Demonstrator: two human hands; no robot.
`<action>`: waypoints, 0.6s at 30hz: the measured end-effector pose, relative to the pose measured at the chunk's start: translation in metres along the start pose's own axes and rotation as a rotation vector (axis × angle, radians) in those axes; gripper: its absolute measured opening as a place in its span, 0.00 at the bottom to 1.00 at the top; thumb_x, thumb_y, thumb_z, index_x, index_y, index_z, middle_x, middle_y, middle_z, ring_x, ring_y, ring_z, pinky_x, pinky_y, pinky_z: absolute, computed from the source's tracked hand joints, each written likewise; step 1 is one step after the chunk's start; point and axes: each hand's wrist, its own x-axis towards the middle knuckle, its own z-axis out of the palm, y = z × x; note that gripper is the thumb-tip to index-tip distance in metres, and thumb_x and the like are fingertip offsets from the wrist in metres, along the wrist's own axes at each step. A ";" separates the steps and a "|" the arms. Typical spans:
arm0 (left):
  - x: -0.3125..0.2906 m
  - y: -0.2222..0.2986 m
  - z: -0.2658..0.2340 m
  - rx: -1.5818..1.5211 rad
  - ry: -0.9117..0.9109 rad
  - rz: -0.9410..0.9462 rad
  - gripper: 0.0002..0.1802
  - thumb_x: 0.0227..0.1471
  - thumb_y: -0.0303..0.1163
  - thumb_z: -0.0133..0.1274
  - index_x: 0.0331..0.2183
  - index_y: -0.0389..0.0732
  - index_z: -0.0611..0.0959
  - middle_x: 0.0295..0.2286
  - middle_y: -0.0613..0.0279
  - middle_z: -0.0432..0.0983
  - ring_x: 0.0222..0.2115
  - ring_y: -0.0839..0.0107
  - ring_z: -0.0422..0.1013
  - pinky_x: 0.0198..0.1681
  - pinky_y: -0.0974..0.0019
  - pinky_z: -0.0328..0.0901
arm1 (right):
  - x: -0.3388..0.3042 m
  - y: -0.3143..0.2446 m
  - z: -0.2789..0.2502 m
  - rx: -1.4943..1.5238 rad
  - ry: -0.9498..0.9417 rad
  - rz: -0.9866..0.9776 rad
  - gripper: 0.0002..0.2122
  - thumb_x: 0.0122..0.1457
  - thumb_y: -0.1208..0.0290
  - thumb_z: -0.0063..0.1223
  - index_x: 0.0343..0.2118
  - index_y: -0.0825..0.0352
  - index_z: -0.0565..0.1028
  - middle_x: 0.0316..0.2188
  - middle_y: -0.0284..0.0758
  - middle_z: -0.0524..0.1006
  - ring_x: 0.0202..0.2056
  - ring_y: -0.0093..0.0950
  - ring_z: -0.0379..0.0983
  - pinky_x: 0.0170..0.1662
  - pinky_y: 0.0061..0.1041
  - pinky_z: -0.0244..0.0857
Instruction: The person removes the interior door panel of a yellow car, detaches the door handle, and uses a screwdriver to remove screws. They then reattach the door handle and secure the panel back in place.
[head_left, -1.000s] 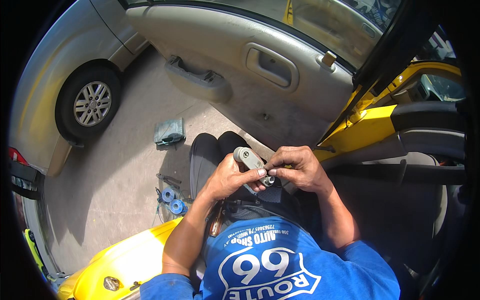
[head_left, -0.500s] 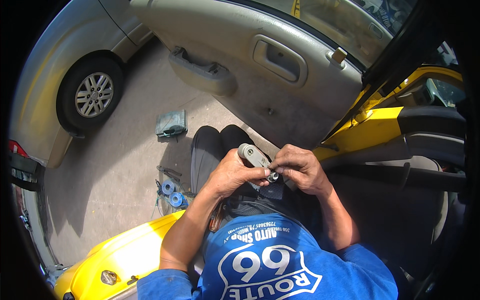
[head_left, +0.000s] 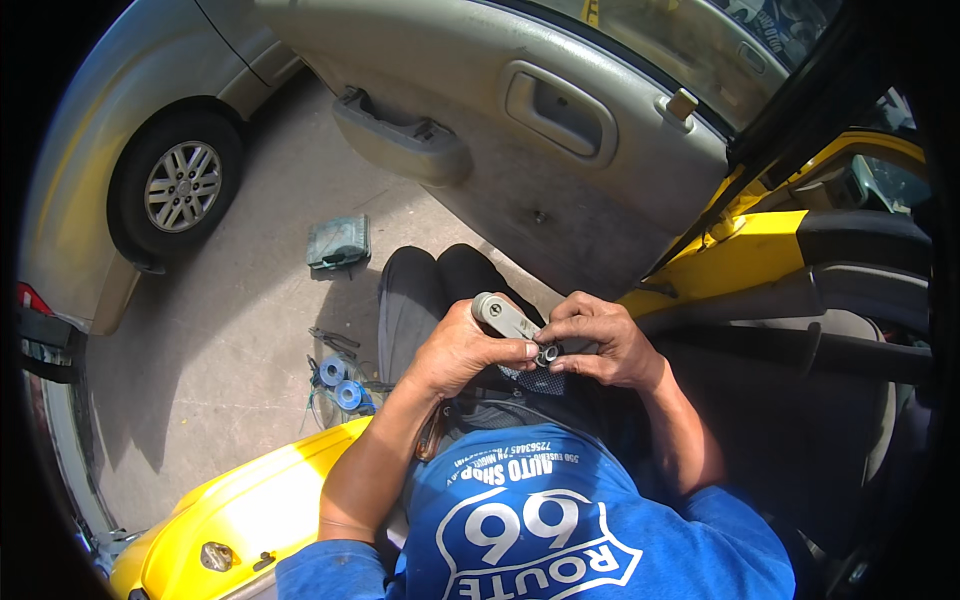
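My left hand (head_left: 455,348) is closed around a grey window crank handle (head_left: 507,317), held above my lap. Its round knob end points up and away from me. At the near end, a round socket with a light ring faces up beside my left thumb. The thumb and forefinger of my right hand (head_left: 610,343) are closed about this socket end, one on each side of it. Whether a small part is also between those fingertips is hidden. Beyond my hands stands the open car door's grey inner panel (head_left: 470,60), with a small dark spindle (head_left: 540,216) low on it.
On the floor to the left lie a green-grey case (head_left: 338,243), pliers (head_left: 334,340) and blue spools (head_left: 347,394). A car wheel (head_left: 183,187) stands farther left. Yellow bodywork (head_left: 240,490) is at lower left, and a dark seat (head_left: 800,420) is at right.
My right thumb and fingers have spread slightly around the socket end, so more of its ring shows. My left hand keeps its hold on the crank handle.
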 end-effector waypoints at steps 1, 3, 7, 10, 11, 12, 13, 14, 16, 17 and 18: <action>-0.001 0.001 -0.001 -0.008 -0.009 -0.018 0.17 0.47 0.22 0.71 0.38 0.33 0.81 0.31 0.53 0.83 0.31 0.65 0.83 0.37 0.66 0.80 | 0.001 0.000 -0.001 -0.016 -0.014 -0.008 0.20 0.50 0.72 0.75 0.48 0.65 0.85 0.39 0.36 0.80 0.43 0.32 0.79 0.47 0.31 0.74; -0.002 0.002 -0.001 0.002 -0.021 -0.035 0.18 0.46 0.22 0.72 0.38 0.33 0.81 0.31 0.54 0.83 0.31 0.66 0.83 0.37 0.66 0.80 | 0.002 0.001 -0.003 -0.044 -0.044 -0.032 0.20 0.49 0.71 0.76 0.47 0.65 0.85 0.39 0.36 0.81 0.41 0.32 0.79 0.46 0.31 0.74; -0.004 0.001 0.001 0.114 -0.025 0.007 0.18 0.44 0.24 0.74 0.37 0.34 0.82 0.31 0.56 0.84 0.31 0.68 0.82 0.37 0.67 0.79 | 0.006 0.003 -0.007 -0.032 -0.063 -0.058 0.18 0.47 0.71 0.76 0.44 0.64 0.87 0.37 0.35 0.83 0.38 0.31 0.81 0.44 0.30 0.76; -0.005 -0.001 0.004 0.057 0.003 -0.010 0.18 0.43 0.25 0.75 0.36 0.35 0.83 0.31 0.57 0.84 0.31 0.70 0.81 0.37 0.68 0.77 | 0.007 0.004 -0.009 -0.019 -0.054 -0.085 0.17 0.47 0.71 0.76 0.42 0.64 0.87 0.35 0.35 0.83 0.37 0.31 0.82 0.42 0.30 0.76; -0.005 -0.001 0.004 0.021 0.015 -0.037 0.18 0.43 0.25 0.75 0.36 0.35 0.83 0.31 0.58 0.84 0.31 0.71 0.81 0.37 0.69 0.77 | 0.007 0.005 -0.009 -0.023 -0.039 -0.096 0.17 0.47 0.71 0.76 0.42 0.64 0.87 0.35 0.35 0.84 0.38 0.31 0.82 0.42 0.30 0.76; -0.005 -0.002 0.004 0.035 0.016 -0.016 0.18 0.43 0.25 0.75 0.36 0.35 0.83 0.31 0.58 0.84 0.31 0.71 0.81 0.37 0.69 0.77 | 0.008 0.006 -0.009 -0.027 -0.024 -0.107 0.17 0.47 0.71 0.76 0.42 0.63 0.88 0.35 0.35 0.84 0.38 0.31 0.82 0.42 0.30 0.76; -0.005 -0.002 0.004 0.058 0.018 -0.005 0.18 0.43 0.25 0.75 0.36 0.35 0.83 0.31 0.59 0.84 0.31 0.71 0.81 0.37 0.69 0.77 | 0.008 0.006 -0.008 -0.031 -0.028 -0.106 0.17 0.47 0.71 0.77 0.43 0.63 0.88 0.35 0.35 0.84 0.38 0.31 0.82 0.42 0.30 0.77; -0.005 -0.002 0.003 0.080 0.020 0.006 0.18 0.43 0.25 0.75 0.36 0.35 0.84 0.31 0.59 0.83 0.31 0.71 0.81 0.37 0.69 0.77 | 0.008 0.007 -0.008 -0.035 -0.033 -0.105 0.18 0.47 0.71 0.77 0.43 0.63 0.88 0.35 0.35 0.84 0.38 0.31 0.83 0.42 0.30 0.77; -0.005 -0.002 0.001 0.094 0.002 0.020 0.17 0.45 0.23 0.74 0.38 0.33 0.85 0.32 0.59 0.84 0.33 0.72 0.81 0.38 0.69 0.77 | 0.008 0.008 -0.007 -0.042 -0.047 -0.108 0.18 0.47 0.71 0.77 0.43 0.64 0.87 0.35 0.35 0.84 0.38 0.31 0.83 0.42 0.30 0.77; -0.005 -0.003 0.001 0.116 0.005 0.012 0.17 0.46 0.22 0.73 0.39 0.32 0.85 0.32 0.58 0.85 0.33 0.72 0.81 0.39 0.69 0.77 | 0.008 0.008 -0.007 -0.045 -0.054 -0.111 0.17 0.47 0.71 0.76 0.43 0.64 0.87 0.35 0.35 0.84 0.38 0.31 0.83 0.42 0.30 0.77; -0.005 -0.004 0.000 0.088 -0.006 0.021 0.17 0.46 0.22 0.73 0.39 0.32 0.85 0.32 0.58 0.85 0.33 0.72 0.81 0.39 0.69 0.77 | 0.009 0.008 -0.007 -0.049 -0.063 -0.115 0.17 0.47 0.71 0.76 0.42 0.64 0.87 0.35 0.35 0.84 0.38 0.31 0.83 0.42 0.29 0.77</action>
